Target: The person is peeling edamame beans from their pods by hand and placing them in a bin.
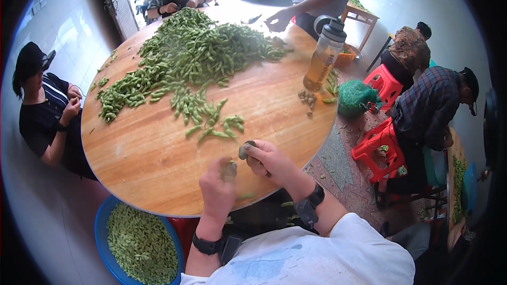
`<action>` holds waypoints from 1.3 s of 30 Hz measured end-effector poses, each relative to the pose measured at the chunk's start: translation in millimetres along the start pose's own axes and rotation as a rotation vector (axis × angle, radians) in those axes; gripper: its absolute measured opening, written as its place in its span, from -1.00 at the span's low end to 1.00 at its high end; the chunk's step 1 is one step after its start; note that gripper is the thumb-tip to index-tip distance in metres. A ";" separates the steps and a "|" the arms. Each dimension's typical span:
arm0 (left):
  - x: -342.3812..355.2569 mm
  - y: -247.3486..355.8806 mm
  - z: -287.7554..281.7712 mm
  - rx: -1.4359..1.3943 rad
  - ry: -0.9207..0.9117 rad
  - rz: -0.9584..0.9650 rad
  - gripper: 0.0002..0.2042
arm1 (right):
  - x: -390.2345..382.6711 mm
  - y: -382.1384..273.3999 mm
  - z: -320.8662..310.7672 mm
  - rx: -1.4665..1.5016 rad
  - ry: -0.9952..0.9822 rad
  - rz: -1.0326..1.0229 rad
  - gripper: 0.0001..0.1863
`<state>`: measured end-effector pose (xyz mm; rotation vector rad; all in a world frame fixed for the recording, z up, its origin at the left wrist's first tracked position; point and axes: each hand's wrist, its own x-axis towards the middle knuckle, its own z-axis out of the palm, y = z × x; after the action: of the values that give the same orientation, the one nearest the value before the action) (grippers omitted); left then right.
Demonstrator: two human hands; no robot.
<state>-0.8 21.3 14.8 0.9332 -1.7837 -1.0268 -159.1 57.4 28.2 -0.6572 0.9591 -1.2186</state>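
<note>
Both my hands are raised over the near edge of a round wooden table [153, 158]. My left hand [217, 189] is closed, its fingers curled and blurred; something greenish shows at the fingertips, too smeared to name. Just to its right, my right hand [268, 162] is closed in a pinch. A dull green patch covers its thumb tip, and what the fingers hold is hidden. Beyond my hands lie several loose green soybean pods [232, 122], trailing from a large heap of pods [203, 47] at the table's far side.
At lower left, a blue basin [100, 235] holds shelled green beans [141, 243]. A bottle [323, 55] of amber liquid stands at the table's right, near small brown lumps [306, 100]. A green mesh bag [355, 97] and red stools [379, 148] are beyond; other people work around.
</note>
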 end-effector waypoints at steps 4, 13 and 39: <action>1.4 -16.5 -5.0 -0.727 0.030 -0.302 -0.85 | -5.1 6.2 15.0 -0.239 -0.004 -0.058 -0.76; -1.6 -29.5 -8.0 -0.697 0.068 -0.262 -0.84 | -0.9 19.3 22.9 -0.204 -0.083 -0.021 -0.79; 2.4 -17.1 -10.2 -0.683 -0.005 -0.380 -0.77 | 65.6 -25.2 -8.4 -1.647 0.290 -0.551 -0.84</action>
<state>10.8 9.9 3.1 0.8305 -1.1302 -1.7313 -174.7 -11.7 29.0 -2.1569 2.0789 -0.7241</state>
